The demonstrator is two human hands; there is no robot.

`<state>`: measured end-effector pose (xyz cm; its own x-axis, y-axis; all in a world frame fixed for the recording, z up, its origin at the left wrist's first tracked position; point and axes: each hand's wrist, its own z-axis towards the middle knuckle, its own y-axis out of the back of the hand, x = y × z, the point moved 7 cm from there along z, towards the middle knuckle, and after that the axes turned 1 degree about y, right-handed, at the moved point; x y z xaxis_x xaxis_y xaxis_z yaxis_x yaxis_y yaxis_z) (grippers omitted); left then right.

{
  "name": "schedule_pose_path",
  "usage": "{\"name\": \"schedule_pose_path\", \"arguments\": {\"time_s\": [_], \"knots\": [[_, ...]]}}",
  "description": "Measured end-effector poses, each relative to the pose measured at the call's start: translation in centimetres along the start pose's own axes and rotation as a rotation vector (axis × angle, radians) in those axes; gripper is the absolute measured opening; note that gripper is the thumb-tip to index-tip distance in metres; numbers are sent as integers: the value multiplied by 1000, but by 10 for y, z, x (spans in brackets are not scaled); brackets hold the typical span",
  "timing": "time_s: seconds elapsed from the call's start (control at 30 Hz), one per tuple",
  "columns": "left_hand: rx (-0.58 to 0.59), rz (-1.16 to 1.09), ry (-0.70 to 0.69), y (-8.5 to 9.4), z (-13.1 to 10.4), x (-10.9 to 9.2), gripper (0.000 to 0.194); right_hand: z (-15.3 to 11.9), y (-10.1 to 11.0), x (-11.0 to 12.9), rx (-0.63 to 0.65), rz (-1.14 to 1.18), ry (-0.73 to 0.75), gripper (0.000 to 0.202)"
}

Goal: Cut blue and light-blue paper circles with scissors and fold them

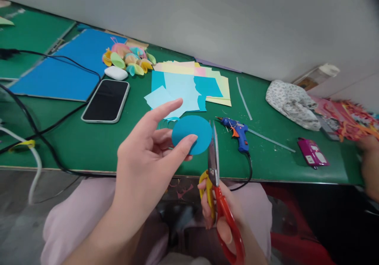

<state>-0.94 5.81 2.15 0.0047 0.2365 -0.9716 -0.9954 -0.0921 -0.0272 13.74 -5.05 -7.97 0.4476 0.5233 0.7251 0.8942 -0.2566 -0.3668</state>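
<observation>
My left hand (148, 158) pinches a round blue paper piece (195, 128) between the thumb and the fingers beneath, its index finger raised. My right hand (223, 213) is wrapped round the red and yellow handles of the scissors (213, 158). The blades point up, slightly parted, at the right edge of the round piece. Beyond it lie light blue, teal and yellow paper sheets (182, 89). A blue glue gun (241, 132) rests on the green table (275, 160) to the right of the scissors, with clear glue sticks near it.
At left are a phone (106, 101), a white case (116, 73), coloured paper petals (130, 57), a blue board (68, 67) and black cables (32, 119). At right are a patterned cloth (290, 103), a purple item (313, 153) and another person's hand (371, 150) beside orange paper pieces.
</observation>
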Motion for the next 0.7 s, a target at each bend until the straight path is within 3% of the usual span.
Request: {"name": "schedule_pose_path", "arguments": {"time_s": [0.3, 0.7], "knots": [[-13, 18, 33, 1, 0, 0, 52, 0, 0, -1, 38, 52, -30, 40], [-31, -29, 16, 4, 1, -3, 52, 1, -1, -1, -9, 50, -73, 32]]}}
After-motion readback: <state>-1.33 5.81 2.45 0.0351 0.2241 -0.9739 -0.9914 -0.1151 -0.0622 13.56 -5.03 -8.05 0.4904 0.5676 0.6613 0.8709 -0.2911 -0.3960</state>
